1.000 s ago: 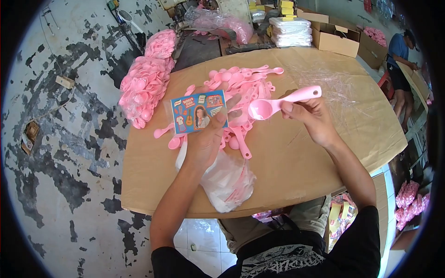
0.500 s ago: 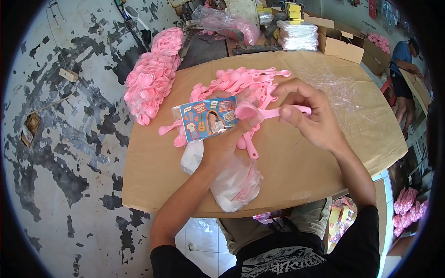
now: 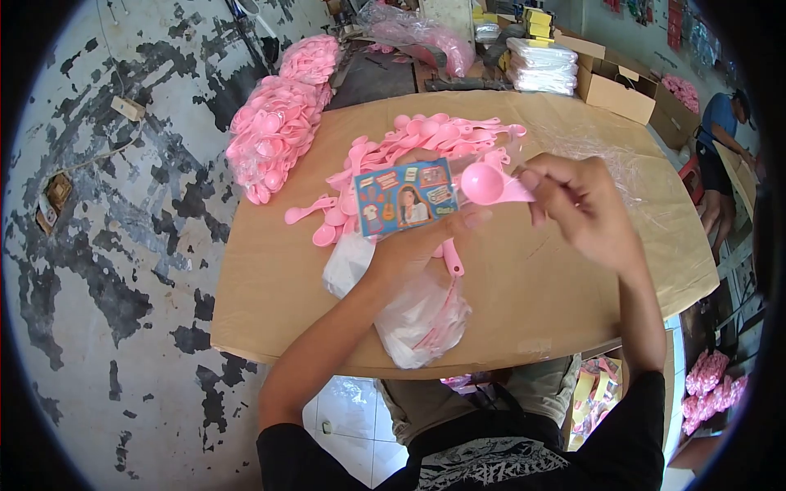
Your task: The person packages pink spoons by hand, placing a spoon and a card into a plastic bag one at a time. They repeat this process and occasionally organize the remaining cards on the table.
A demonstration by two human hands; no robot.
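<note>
Above the table's middle, left hand [image 3: 407, 252]: closed on a printed packet [image 3: 407, 197], thumb along its lower edge and fingers behind it, holding it face up toward the camera.
Printed packet: blue, with small pictures and a figure on it; tilted slightly, raised over the loose scoops, its right end just beside the bowl of the scoop in the other hand.
Right hand [image 3: 588, 211]: fingers curled, pinching the handle of a pink scoop [image 3: 489, 183] between thumb and fingertips; most of the handle is hidden in the grip.
Pink scoop: bowl open toward the camera, pointing left, at the packet's right edge; whether the two touch cannot be told.
Under the left wrist: a clear plastic bag [image 3: 413, 315] lying on the table, with pink pieces showing through it.
Behind the hands: a heap of loose pink scoops [image 3: 426, 137] spread across the far half of the table.
Table [image 3: 532, 303]: covered in brown cardboard, with crinkled clear film [image 3: 634, 176] on its right side.
Left of the table: bulging clear bags of pink scoops [image 3: 274, 131] on the patchy floor [image 3: 98, 245].
Far edge: cardboard boxes [image 3: 616, 88] and a stack of white packs [image 3: 540, 67].
Far right: another person [image 3: 725, 123] in a blue top, bent over a separate surface.
</note>
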